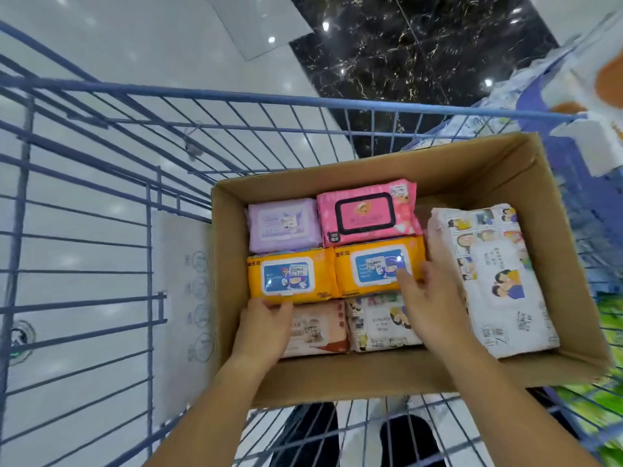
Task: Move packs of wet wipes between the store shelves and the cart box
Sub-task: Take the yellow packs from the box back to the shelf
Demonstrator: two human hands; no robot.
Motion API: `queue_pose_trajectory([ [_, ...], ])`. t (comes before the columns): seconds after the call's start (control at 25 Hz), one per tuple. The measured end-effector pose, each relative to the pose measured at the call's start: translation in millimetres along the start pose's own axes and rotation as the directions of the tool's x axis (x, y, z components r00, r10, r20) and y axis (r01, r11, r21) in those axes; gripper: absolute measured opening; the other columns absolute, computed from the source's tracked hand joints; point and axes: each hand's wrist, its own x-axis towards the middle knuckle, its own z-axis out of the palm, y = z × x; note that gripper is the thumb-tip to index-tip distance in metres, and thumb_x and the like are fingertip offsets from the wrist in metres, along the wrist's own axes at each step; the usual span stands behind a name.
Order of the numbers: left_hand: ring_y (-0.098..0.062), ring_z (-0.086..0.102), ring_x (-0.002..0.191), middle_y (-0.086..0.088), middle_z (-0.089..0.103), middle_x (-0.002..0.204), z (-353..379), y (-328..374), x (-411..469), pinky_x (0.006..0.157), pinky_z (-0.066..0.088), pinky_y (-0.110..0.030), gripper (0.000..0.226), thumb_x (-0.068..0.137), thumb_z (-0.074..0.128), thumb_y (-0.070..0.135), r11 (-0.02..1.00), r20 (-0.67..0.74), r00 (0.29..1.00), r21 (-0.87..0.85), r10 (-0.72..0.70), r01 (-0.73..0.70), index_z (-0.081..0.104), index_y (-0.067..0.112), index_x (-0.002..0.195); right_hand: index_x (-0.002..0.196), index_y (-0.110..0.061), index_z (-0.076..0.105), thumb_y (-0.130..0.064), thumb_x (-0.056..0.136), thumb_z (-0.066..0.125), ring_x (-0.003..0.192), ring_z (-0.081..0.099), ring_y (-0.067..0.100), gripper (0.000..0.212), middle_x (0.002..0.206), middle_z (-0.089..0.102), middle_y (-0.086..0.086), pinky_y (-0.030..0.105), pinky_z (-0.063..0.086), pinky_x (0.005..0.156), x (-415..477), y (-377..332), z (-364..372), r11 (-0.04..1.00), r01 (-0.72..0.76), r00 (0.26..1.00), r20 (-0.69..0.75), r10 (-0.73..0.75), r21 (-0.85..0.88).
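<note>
Packs (369,214) in box (387,375), in cart (101,203)

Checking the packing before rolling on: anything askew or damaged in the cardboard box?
Nothing damaged or spilled. Only the large white comic-print pack along the brown cardboard box's right wall lies slanted, out of line with the rest. The left hand grips the left orange pack, the right hand the right orange pack.

Glossy white floor tiles (101,45) meet a black veined marble strip (421,62), both dotted with bright light reflections (325,25).
</note>
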Motion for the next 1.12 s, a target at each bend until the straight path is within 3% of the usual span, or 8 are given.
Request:
queue_pose_trajectory([
  [0.12, -0.019, 0.071, 0.095, -0.003, 0.073, 0.107, 9, -10, 10, 0.086, 0.060, -0.043, 0.045, 0.073, 0.070, 0.049, 0.970, 0.020, 0.993, -0.214, -0.114, 0.116, 0.066, 0.021, 0.109, 0.123, -0.024, 0.044, -0.052, 0.091, 0.059, 0.093, 0.070, 0.019, 0.045, 0.116, 0.067, 0.000, 0.044, 0.061, 0.072, 18, 6, 3, 0.989, -0.136, 0.991, 0.022, 0.135, 0.060],
  [0.24, -0.016, 0.069, 0.094, -0.004, 0.072, 0.104, 20, 8, 13, 0.084, 0.056, -0.037, 0.025, 0.092, 0.068, 0.033, 0.549, 0.105, 0.936, -0.786, -0.335, 0.284, 0.064, 0.018, 0.111, 0.134, -0.025, 0.051, -0.053, 0.087, 0.065, 0.099, 0.069, 0.019, 0.057, 0.119, 0.069, -0.002, 0.030, 0.054, 0.055, 37, 5, 5, 0.920, -0.351, 0.935, 0.108, 0.337, 0.174],
  [0.32, -0.017, 0.068, 0.088, -0.006, 0.071, 0.098, 18, 24, 16, 0.074, 0.054, -0.033, 0.015, 0.097, 0.064, 0.031, 0.278, 0.185, 0.900, -0.909, -0.395, 0.309, 0.066, 0.018, 0.103, 0.130, -0.022, 0.057, -0.048, 0.087, 0.071, 0.101, 0.068, 0.019, 0.052, 0.116, 0.071, -0.002, 0.027, 0.051, 0.055, 44, 5, 5, 0.918, -0.348, 0.937, 0.103, 0.334, 0.193],
  [0.44, -0.017, 0.066, 0.084, -0.006, 0.070, 0.095, 18, 26, 25, 0.059, 0.055, -0.030, 0.025, 0.096, 0.066, 0.040, 0.152, 0.233, 0.884, -0.937, -0.405, 0.316, 0.067, 0.016, 0.102, 0.112, -0.020, 0.069, -0.040, 0.083, 0.079, 0.092, 0.073, 0.024, 0.037, 0.100, 0.077, -0.002, 0.044, 0.062, 0.071, 47, 8, 4, 0.921, -0.332, 0.942, 0.123, 0.312, 0.202],
  [0.72, -0.012, 0.060, 0.081, -0.004, 0.068, 0.095, 18, 11, 27, 0.067, 0.047, -0.021, 0.025, 0.090, 0.075, 0.036, 0.340, 0.215, 0.897, -0.871, -0.387, 0.355, 0.065, 0.015, 0.099, 0.103, -0.019, 0.075, -0.027, 0.081, 0.082, 0.083, 0.076, 0.017, 0.025, 0.090, 0.080, -0.001, 0.031, 0.057, 0.072, 31, 18, -4, 0.832, -0.424, 0.896, 0.299, 0.329, 0.356],
  [0.84, -0.019, 0.070, 0.086, -0.010, 0.075, 0.100, 7, 6, 17, 0.071, 0.057, -0.029, 0.024, 0.088, 0.078, 0.026, 0.550, 0.221, 0.917, -0.745, -0.331, 0.378, 0.069, 0.013, 0.106, 0.103, -0.018, 0.074, -0.021, 0.079, 0.084, 0.077, 0.077, 0.015, 0.027, 0.090, 0.080, -0.001, 0.027, 0.058, 0.062, 26, 16, -9, 0.834, -0.361, 0.929, 0.240, 0.282, 0.418],
  [0.96, -0.023, 0.078, 0.073, -0.014, 0.080, 0.093, -3, 9, 4, 0.054, 0.060, -0.032, 0.015, 0.090, 0.075, 0.014, 0.740, 0.250, 0.946, -0.594, -0.205, 0.317, 0.073, 0.007, 0.103, 0.101, -0.021, 0.074, -0.023, 0.071, 0.090, 0.077, 0.077, 0.012, 0.034, 0.090, 0.080, -0.003, 0.034, 0.062, 0.071, 12, 13, -9, 0.903, -0.264, 0.963, 0.148, 0.226, 0.338],
  [1.12, -0.026, 0.075, 0.077, -0.017, 0.080, 0.096, -23, 25, -22, 0.079, 0.057, -0.038, 0.021, 0.085, 0.079, 0.014, 0.854, 0.257, 0.957, -0.459, -0.138, 0.246, 0.074, 0.002, 0.101, 0.098, -0.024, 0.074, -0.026, 0.071, 0.091, 0.077, 0.075, 0.009, 0.032, 0.084, 0.079, -0.008, 0.037, 0.062, 0.075, -18, -4, -29, 0.937, -0.187, 0.982, 0.075, 0.173, 0.294],
])
